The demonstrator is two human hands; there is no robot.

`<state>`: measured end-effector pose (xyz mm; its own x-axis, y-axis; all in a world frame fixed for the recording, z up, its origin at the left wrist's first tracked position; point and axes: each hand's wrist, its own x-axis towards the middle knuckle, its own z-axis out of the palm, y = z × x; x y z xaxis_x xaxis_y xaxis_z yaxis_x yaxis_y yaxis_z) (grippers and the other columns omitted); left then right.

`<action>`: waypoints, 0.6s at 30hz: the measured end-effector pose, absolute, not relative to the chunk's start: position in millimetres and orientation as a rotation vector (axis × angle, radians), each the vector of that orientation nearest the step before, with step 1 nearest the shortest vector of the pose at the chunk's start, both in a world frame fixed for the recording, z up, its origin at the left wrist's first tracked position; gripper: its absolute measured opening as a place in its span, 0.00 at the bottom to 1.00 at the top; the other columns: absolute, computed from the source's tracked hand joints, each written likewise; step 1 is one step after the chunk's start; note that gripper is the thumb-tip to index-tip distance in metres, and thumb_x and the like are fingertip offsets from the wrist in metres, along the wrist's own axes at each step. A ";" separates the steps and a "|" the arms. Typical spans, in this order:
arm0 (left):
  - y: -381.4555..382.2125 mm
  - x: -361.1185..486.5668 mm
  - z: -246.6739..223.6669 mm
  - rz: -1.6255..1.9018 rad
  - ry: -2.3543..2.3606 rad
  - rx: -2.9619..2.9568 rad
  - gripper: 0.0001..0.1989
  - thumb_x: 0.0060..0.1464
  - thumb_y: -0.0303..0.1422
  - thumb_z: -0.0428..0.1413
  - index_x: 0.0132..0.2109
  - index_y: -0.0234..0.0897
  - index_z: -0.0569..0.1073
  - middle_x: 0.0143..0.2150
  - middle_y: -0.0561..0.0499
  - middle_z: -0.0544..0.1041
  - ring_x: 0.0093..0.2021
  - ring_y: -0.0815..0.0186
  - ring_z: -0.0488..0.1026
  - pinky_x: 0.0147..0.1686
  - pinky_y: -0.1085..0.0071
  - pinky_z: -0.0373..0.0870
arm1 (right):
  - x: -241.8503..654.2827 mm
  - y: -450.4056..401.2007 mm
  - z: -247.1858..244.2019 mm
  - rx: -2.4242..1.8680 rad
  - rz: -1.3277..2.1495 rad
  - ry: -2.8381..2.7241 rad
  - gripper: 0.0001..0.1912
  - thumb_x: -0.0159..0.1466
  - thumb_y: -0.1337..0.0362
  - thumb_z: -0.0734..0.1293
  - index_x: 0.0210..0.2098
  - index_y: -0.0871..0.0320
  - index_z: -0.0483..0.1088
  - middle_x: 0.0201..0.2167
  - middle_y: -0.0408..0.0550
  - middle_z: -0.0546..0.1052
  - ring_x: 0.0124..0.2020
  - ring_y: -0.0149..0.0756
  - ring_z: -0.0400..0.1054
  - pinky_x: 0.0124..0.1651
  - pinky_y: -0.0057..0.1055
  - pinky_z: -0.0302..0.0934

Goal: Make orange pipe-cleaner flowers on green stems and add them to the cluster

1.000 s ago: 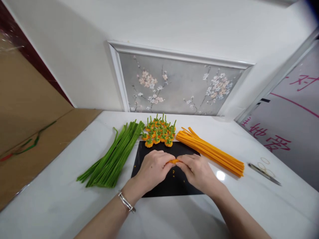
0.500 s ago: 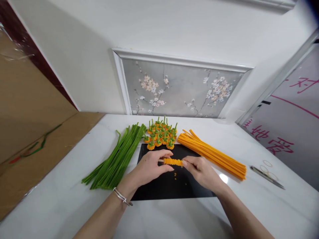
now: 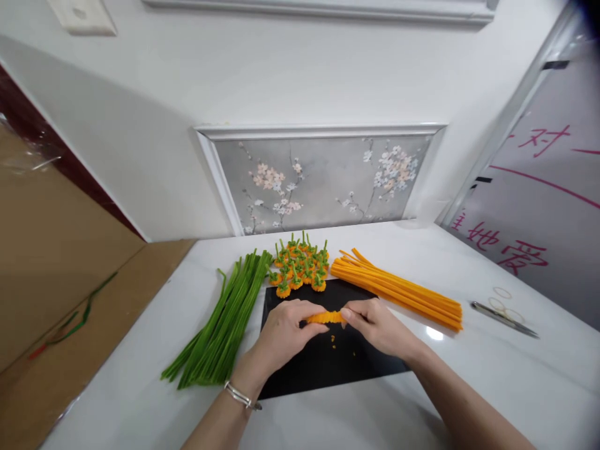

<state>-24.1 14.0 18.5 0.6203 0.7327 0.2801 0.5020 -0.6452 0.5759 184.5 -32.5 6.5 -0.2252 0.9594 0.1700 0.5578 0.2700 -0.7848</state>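
Black mat (image 3: 304, 369), ridged orange coil (image 3: 330, 317)

My view has tilted up to a white wall plate (image 3: 85, 17); the left hand (image 3: 287, 330) has closed in around the orange coil (image 3: 328, 317).

The mat (image 3: 314, 372) lies on the table (image 3: 356, 422). Scraps (image 3: 333, 339) lie on it. The stem bundle (image 3: 229, 328) lies left of it, the stemmed pieces (image 3: 319, 283) behind it, the strip bundle (image 3: 403, 290) behind and to its right. Well right of it are the tool (image 3: 504, 319) and loops (image 3: 501, 297).
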 end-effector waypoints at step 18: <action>-3.8 -17.4 22.1 0.632 1.228 2.372 0.05 0.52 0.27 0.58 0.35 0.40 0.79 0.31 0.54 0.80 0.31 0.66 0.74 0.33 0.72 0.65 | 174.4 -31.7 12.4 -1.295 0.906 -1.885 0.19 0.66 0.62 0.58 0.20 0.59 0.65 0.17 0.39 0.63 0.20 0.26 0.56 0.24 0.23 0.47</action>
